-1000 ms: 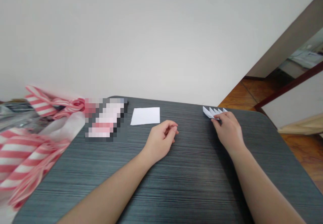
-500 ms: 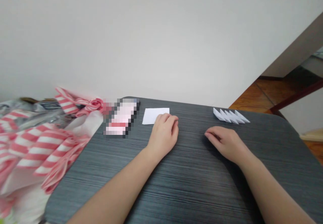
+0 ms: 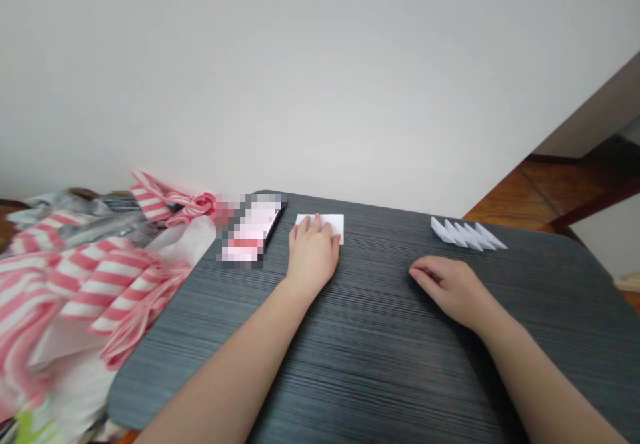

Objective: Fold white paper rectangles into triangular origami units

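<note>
The left hand (image 3: 314, 255) lies palm down on a white paper sheet (image 3: 320, 221), with its fingers slightly spread and their tips pressing on the paper. It covers the middle and near part of the sheet, so only the far edge and a strip along the right side show. The hand is flat and not pinching or gripping the sheet. The sheet lies flat near the far edge of a dark grey counter (image 3: 380, 377) with fine wood-like streaks. The right hand (image 3: 447, 289) rests on the counter well to the right of the left hand, on its little-finger side, with the fingers loosely curled and nothing in them. Just beyond its fingertips, near the far edge of the counter but not touching the hand, sit the folded paper pieces (image 3: 467, 235), small white pointed folds that overlap in a slanting row. Left of the white sheet and just beside it lies a pixelated object (image 3: 250, 231), too blurred to name, with pink and white showing through. Farther left, a pink-and-white striped bag (image 3: 100, 291) hangs over the counter's left corner, with a knotted striped tie (image 3: 200, 206) at its top, touching the pixelated object. Grey plastic (image 3: 85, 207) lies behind the bag. A pale wall (image 3: 320, 77) rises behind the counter, and an orange-brown wooden floor (image 3: 555, 187) shows past its far right corner.
</note>
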Tool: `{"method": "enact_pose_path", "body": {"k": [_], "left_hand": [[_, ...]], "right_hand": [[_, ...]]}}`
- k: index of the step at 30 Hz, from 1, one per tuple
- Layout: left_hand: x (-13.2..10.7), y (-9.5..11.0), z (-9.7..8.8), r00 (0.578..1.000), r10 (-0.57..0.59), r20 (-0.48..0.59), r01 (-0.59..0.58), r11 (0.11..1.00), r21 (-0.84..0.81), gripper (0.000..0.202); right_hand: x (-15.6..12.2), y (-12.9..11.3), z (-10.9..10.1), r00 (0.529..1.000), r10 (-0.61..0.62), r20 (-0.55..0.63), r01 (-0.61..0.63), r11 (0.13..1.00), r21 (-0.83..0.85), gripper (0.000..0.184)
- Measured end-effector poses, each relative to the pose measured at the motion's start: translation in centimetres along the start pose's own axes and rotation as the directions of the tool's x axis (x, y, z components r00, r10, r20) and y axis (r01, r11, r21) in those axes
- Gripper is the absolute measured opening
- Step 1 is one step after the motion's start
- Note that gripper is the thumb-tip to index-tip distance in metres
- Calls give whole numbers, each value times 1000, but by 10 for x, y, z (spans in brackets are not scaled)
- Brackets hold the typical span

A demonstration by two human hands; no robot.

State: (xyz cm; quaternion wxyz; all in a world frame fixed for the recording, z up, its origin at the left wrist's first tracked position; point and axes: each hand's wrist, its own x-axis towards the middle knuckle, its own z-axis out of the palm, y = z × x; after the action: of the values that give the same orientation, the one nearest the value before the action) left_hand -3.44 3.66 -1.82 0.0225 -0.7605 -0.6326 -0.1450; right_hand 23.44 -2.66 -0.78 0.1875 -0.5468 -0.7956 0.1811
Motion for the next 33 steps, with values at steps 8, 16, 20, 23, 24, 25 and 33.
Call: {"method": "enact_pose_path", "body": {"k": [8, 16, 20, 23, 24, 25, 33], "left_hand": [[5, -1, 4, 985, -2, -174, -13, 996, -86, 33], [-7, 18, -12, 883, 73, -464, -353, 756, -551, 30], [-13, 28, -16, 994, -24, -111, -85, 495, -865, 30], [-12, 31, -9, 990, 12, 137, 130, 246, -960, 33], [-12, 32, -6, 978, 51, 200, 189, 160, -969, 34], [-12, 33, -4, 962, 95, 255, 247, 95, -964, 34], [-16, 36, -9, 834, 384, 397, 382, 116, -917, 34]], "right_hand": [[-1, 0, -3, 999, 34, 9, -34, 999, 23, 21], [-2, 1, 1, 995, -12, -99, 19, 997, 71, 18], [-3, -2, 3, 984, -15, -178, 38, 991, 125, 19], [-5, -4, 6, 983, 8, -184, 33, 975, 219, 24], [-5, -5, 6, 985, 26, -171, 20, 964, 264, 25], [-5, -6, 7, 988, 47, -146, 2, 949, 315, 24], [-6, -17, 9, 980, 169, 104, -198, 804, 561, 24]]}}
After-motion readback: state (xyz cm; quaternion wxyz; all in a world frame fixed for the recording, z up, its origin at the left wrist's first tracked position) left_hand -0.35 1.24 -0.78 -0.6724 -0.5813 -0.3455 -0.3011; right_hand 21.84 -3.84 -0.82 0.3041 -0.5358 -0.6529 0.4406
